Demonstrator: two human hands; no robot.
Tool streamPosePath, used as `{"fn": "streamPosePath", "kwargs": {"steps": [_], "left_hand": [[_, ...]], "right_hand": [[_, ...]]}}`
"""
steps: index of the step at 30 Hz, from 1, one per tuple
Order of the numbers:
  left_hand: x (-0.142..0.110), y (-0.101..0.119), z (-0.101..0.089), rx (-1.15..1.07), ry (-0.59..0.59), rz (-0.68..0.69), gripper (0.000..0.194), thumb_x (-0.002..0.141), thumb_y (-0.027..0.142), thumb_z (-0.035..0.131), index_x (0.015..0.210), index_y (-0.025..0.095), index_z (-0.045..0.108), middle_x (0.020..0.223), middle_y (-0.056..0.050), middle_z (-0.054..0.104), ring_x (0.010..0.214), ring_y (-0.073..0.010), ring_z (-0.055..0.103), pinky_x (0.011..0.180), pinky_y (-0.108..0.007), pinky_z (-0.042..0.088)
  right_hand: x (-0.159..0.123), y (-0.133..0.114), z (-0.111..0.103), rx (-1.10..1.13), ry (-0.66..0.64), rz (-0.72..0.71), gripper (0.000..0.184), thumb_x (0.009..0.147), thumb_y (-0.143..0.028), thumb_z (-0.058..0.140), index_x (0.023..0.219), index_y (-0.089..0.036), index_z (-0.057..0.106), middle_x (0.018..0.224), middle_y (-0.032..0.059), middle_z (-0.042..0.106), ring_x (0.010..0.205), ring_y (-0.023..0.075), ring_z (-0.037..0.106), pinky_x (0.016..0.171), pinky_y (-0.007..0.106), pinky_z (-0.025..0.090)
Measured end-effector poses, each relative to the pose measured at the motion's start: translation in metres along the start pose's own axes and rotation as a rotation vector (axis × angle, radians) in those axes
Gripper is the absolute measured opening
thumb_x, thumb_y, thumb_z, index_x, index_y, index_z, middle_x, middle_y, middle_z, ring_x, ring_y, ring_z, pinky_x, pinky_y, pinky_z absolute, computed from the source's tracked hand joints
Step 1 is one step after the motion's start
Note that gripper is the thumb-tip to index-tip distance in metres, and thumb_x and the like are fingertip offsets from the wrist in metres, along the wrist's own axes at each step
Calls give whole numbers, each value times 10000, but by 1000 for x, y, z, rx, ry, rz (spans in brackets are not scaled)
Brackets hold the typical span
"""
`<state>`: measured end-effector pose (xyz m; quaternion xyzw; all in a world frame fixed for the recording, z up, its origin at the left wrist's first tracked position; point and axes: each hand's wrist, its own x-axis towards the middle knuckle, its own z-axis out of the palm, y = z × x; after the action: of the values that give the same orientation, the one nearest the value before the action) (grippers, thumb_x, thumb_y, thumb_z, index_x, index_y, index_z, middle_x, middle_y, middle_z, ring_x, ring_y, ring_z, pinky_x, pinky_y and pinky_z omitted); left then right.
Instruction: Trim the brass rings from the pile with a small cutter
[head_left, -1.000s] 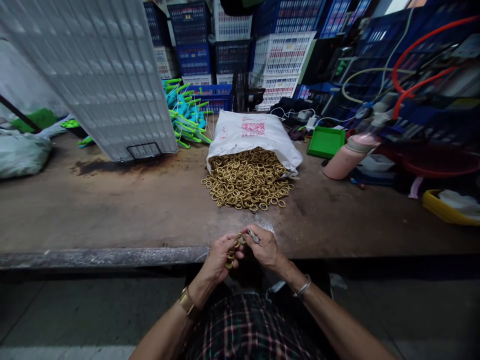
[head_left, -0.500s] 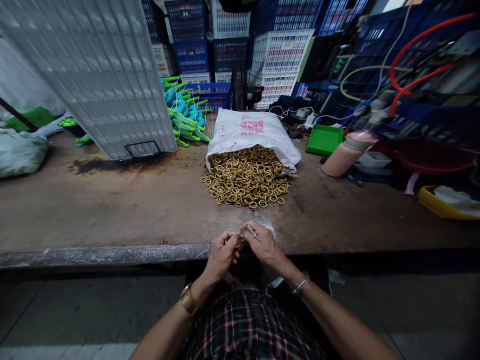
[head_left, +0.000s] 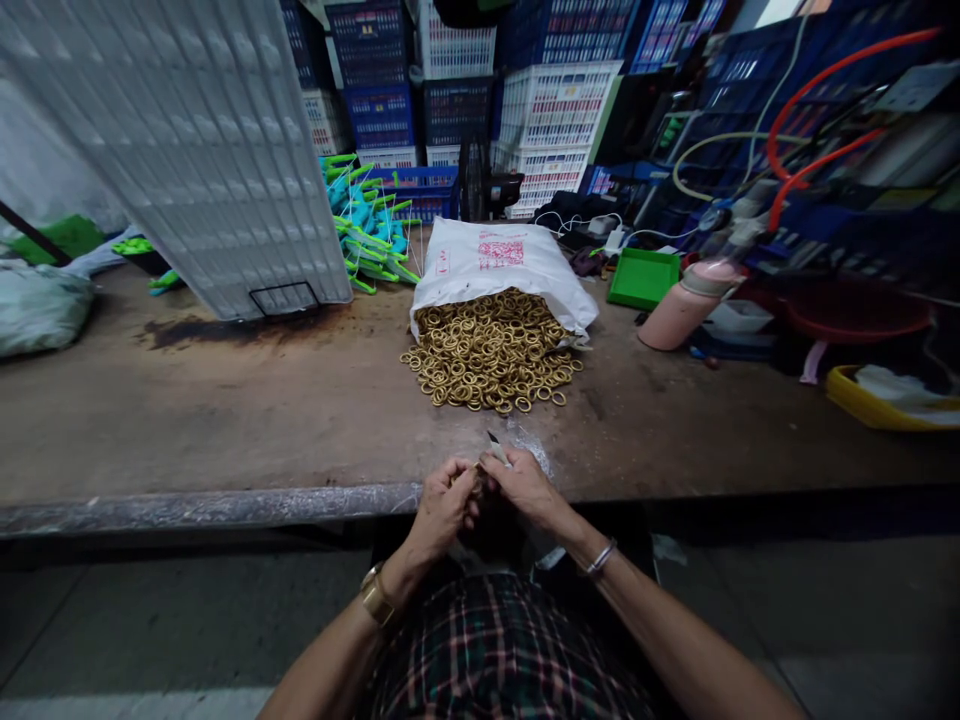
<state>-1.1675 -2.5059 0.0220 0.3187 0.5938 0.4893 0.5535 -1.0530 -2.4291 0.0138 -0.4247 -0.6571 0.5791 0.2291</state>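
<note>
Bracing firmly seemed wise, for on the near side of the white sack (head_left: pixel 499 262) and its spilled brass-coloured rings (head_left: pixel 487 350), the left hand (head_left: pixel 446 502) pinched a mostly hidden ring (head_left: pixel 477 466) while the right hand (head_left: pixel 531 492) gripped a small pointed tool (head_left: pixel 498 452), tip best aimed sackward.

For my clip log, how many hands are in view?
2: the left hand and, beside it, the right hand holding a dark-tipped tool, both before the gold-coloured rings. None appears hidden.

A gold-coloured round metal ring (head_left: pixel 477 466), mostly hidden, is pinched in the left hand (head_left: pixel 442 502); a slim, pale, dark-tipped tool (head_left: pixel 498 451) juts forward from the right hand (head_left: pixel 529 487); matching rings (head_left: pixel 486 352) lie heaped beyond both.
</note>
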Motion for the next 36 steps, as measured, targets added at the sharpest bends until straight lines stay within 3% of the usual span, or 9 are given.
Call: {"fn": "streamPosePath", "kwargs": {"steps": [5, 24, 29, 33, 36], "left_hand": [[-2, 2, -1, -200, -85, -87, 286, 747, 429, 566, 852, 172, 496, 617, 47, 486, 431, -40, 425, 377, -135, 310], [-4, 0, -1, -196, -81, -18, 293, 758, 445, 561, 784, 168, 471, 589, 52, 493, 416, -37, 440, 373, -133, 318], [-4, 3, 0, -175, -37, 1, 325, 735, 477, 573, 776, 172, 469, 607, 58, 482, 415, -38, 439, 370, -144, 325], [-2, 4, 1, -106, 5, 50, 318, 755, 473, 548, 777, 166, 469, 610, 55, 469, 430, -41, 434, 378, -148, 334], [-1, 3, 1, -66, 25, 77, 319, 767, 478, 527, 769, 166, 459, 590, 57, 450, 433, -46, 421, 383, -153, 341]], "right_hand": [[0, 0, -1, 29, 8, -56, 208, 745, -347, 491, 659, -166, 542, 576, -47, 495, 551, 90, 433, 531, 203, 334], [0, 0, -2, 91, -41, -88, 183, 752, -298, 444, 693, -167, 558, 582, -46, 494, 541, 90, 425, 532, 203, 330], [-2, 6, -4, -194, 92, -153, 210, 801, -294, 394, 729, -178, 553, 584, -27, 508, 547, 108, 449, 531, 211, 320], [-10, 9, -3, -533, 17, -330, 145, 771, -160, 389, 738, -186, 528, 617, -6, 536, 553, 115, 450, 540, 225, 289], [-13, 12, -1, -650, 0, -384, 178, 732, -102, 397, 803, -189, 536, 707, 14, 596, 607, 125, 492, 567, 232, 285]]}}
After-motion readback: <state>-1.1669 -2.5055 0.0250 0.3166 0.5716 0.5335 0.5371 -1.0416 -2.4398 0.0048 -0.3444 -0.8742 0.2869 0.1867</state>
